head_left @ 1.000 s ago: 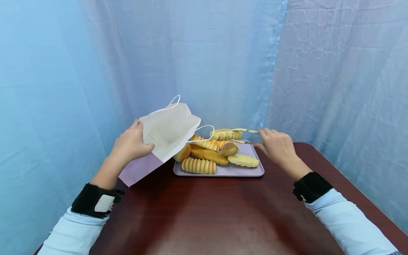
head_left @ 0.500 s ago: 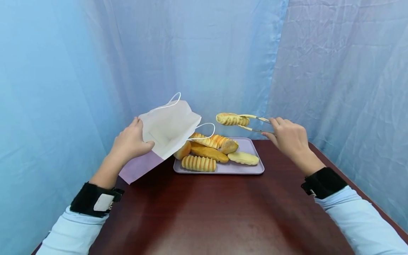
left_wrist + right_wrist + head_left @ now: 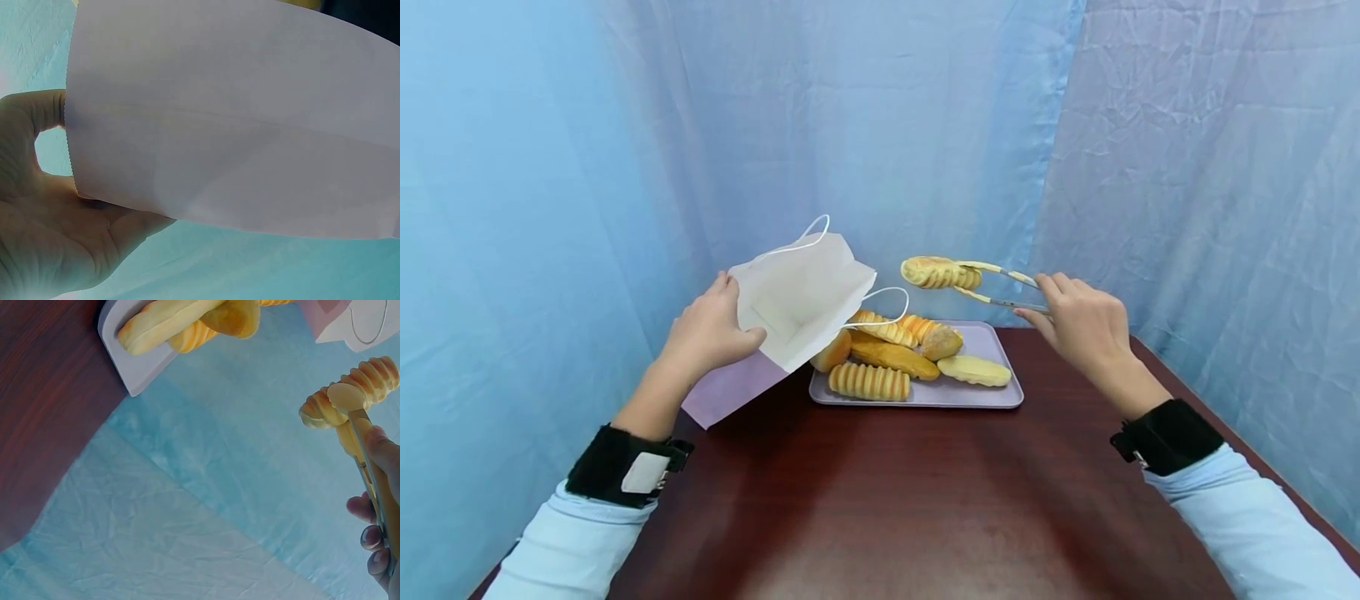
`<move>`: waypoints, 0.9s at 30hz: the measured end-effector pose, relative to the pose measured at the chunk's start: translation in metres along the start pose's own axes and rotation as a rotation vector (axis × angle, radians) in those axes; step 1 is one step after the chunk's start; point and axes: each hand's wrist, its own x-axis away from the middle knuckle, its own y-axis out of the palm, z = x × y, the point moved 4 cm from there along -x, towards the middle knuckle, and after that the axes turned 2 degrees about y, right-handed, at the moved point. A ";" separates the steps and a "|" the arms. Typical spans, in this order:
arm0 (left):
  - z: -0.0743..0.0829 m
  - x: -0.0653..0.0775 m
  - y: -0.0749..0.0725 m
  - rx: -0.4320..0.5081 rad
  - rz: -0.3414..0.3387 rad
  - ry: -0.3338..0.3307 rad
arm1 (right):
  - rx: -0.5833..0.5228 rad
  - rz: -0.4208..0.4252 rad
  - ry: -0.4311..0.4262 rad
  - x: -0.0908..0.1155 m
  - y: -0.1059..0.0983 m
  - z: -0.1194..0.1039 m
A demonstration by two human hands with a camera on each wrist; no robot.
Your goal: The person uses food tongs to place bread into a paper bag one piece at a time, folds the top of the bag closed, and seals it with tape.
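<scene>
My left hand [image 3: 706, 327] grips the near left edge of a paper bag [image 3: 793, 304], white inside and lilac outside, tilted with its mouth toward the tray. In the left wrist view the bag's side [image 3: 237, 125] fills the frame, and some of the fingers are hidden behind it. My right hand [image 3: 1084, 327] holds a pair of tongs [image 3: 1006, 302] by its arms. Between the tong tips is a ridged bread roll [image 3: 934, 272], raised above the back of the tray. The right wrist view shows the roll [image 3: 381, 378] pinched across its middle.
A lilac tray [image 3: 955, 402] holds several breads: a ridged roll [image 3: 868, 382], a long brown loaf [image 3: 891, 358], a pale loaf [image 3: 974, 371] and a round bun [image 3: 942, 342]. White cord handles [image 3: 886, 308] stick out from the bag. A curtain [image 3: 940, 125] hangs behind the dark wooden table [image 3: 910, 500].
The tongs have lifted the ridged bread roll up off the back of the tray, first rightward, then slightly left. My left hand and the bag have stayed nearly still.
</scene>
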 end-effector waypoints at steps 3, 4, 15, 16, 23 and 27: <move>-0.001 0.000 -0.001 0.003 0.003 0.000 | -0.003 0.003 -0.005 -0.002 -0.001 -0.002; 0.000 0.000 -0.002 0.004 0.004 0.002 | -0.001 0.002 -0.006 -0.003 -0.002 -0.002; 0.001 -0.001 -0.002 0.011 0.001 -0.005 | 0.002 0.010 -0.021 -0.006 -0.005 -0.006; 0.001 -0.001 -0.002 0.010 0.002 -0.004 | 0.001 0.011 -0.025 -0.007 -0.005 -0.006; 0.000 0.001 -0.002 0.007 0.011 0.000 | -0.018 0.043 -0.049 -0.010 -0.003 -0.012; 0.001 0.001 -0.001 0.003 0.004 -0.001 | -0.021 0.056 -0.061 -0.011 -0.003 -0.015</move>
